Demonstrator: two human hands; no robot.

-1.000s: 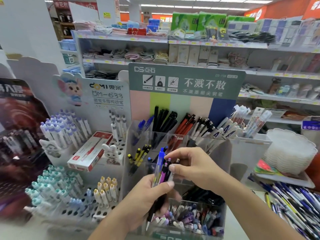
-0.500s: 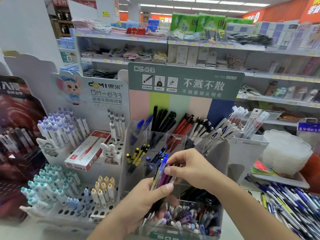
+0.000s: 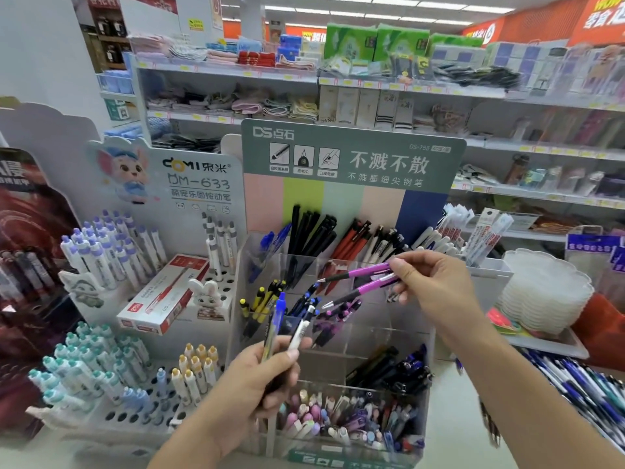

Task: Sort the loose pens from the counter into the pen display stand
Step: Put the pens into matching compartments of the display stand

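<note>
Clear acrylic, the tiered pen display stand (image 3: pixel 338 353) sits on the table with mixed pens in its nearest bin. Just above that bin, the left hand (image 3: pixel 260 384) grips a small bundle of loose pens (image 3: pixel 287 326), a blue-capped one and a white one upright. Farther right, the right hand (image 3: pixel 436 286) now pinches two purple pens (image 3: pixel 365 279), lifted out of that bundle a moment ago and held level over the middle compartments. A purple-pen compartment (image 3: pixel 338 316) lies just below their tips, so they likely drop there next. More loose pens (image 3: pixel 581 384) wait at the right edge.
</note>
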